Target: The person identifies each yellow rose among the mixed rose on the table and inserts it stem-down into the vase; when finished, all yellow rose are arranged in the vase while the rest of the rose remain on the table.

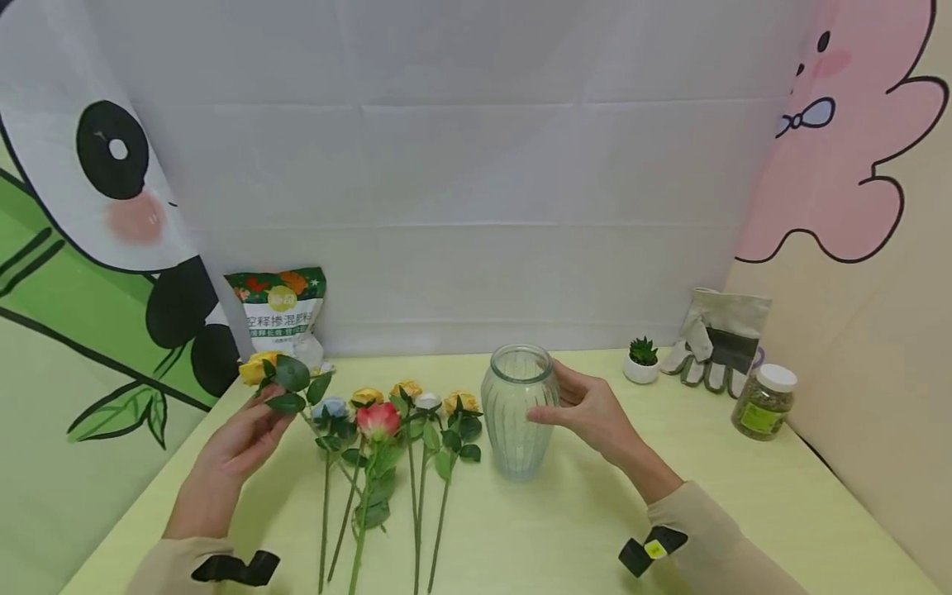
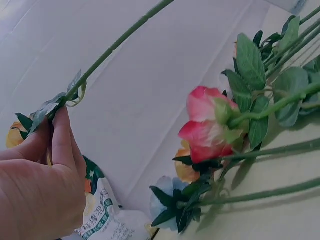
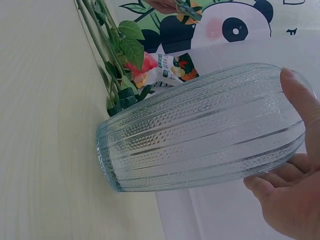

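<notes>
My left hand (image 1: 240, 440) pinches the stem of a yellow rose (image 1: 256, 368) just below its bloom, raised over the table's left side. In the left wrist view its green stem (image 2: 117, 42) slants up and away from the fingertips. My right hand (image 1: 595, 413) grips a clear ribbed glass vase (image 1: 513, 430) by its upper right side, thumb in front and fingers behind. The vase stands upright with its mouth up and no stems inside. Between the hands lies a row of flowers: a pink-red rose (image 1: 378, 421), a blue one (image 1: 330, 408), a white one (image 1: 427, 401) and several yellow ones.
A printed fertilizer bag (image 1: 286, 318) stands at the back left. Toward the back right are a small potted succulent (image 1: 642, 361), work gloves (image 1: 717, 343) and a white-lidded jar (image 1: 764, 403). A cloth backdrop (image 1: 476, 165) rises behind the pale table (image 1: 669, 463).
</notes>
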A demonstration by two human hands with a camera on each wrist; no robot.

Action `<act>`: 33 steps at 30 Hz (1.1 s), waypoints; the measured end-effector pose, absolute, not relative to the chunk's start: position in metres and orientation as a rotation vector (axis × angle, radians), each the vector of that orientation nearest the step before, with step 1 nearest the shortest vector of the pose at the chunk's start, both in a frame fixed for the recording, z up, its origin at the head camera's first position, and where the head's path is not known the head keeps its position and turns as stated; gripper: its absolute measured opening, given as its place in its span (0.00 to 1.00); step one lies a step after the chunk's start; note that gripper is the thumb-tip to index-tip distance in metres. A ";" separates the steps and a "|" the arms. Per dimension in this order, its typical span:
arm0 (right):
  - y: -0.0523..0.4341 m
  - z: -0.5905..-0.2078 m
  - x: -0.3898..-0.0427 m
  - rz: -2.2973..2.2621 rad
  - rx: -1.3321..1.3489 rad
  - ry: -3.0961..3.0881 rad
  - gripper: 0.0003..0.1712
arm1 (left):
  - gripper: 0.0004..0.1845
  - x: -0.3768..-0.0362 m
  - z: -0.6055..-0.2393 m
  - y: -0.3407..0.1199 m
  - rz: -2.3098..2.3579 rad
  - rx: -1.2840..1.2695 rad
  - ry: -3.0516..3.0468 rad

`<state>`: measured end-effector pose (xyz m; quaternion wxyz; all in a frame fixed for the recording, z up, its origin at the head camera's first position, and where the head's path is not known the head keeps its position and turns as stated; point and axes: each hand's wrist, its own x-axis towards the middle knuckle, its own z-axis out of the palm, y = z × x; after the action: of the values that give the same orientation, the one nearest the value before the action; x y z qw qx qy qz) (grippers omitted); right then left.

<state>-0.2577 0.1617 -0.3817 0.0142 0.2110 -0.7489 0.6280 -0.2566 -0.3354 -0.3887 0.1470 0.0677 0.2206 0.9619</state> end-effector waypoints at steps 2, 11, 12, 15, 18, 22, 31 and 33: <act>0.162 -0.382 -0.258 1.955 0.651 -2.327 0.53 | 0.17 -0.258 -0.384 -0.324 2.784 0.164 0.637; 0.163 -0.383 -0.260 1.944 0.636 -2.347 0.53 | 0.08 -0.259 -0.361 -0.291 2.883 -0.064 0.621; 0.163 -0.383 -0.260 1.944 0.636 -2.349 0.53 | 0.07 -0.259 -0.358 -0.288 2.894 -0.074 0.613; 0.163 -0.383 -0.260 1.944 0.637 -2.354 0.52 | 0.08 -0.260 -0.353 -0.278 2.926 -0.062 0.566; 0.163 -0.382 -0.260 1.939 0.634 -2.359 0.52 | 0.08 -0.262 -0.348 -0.268 2.946 -0.005 0.514; 0.162 -0.381 -0.260 1.939 0.634 -2.358 0.52 | 0.10 -0.264 -0.342 -0.257 2.963 0.066 0.456; 0.162 -0.380 -0.259 1.941 0.630 -2.350 0.53 | 0.10 -0.265 -0.319 -0.236 3.020 0.105 0.235; 0.162 -0.381 -0.258 1.942 0.628 -2.349 0.52 | 0.10 -0.265 -0.313 -0.232 3.039 0.083 0.193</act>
<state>-0.2584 0.1619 -0.3808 0.0149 0.2017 -0.7549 0.6239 -0.2652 -0.2316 -0.3126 0.0478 0.0273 0.0632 0.9965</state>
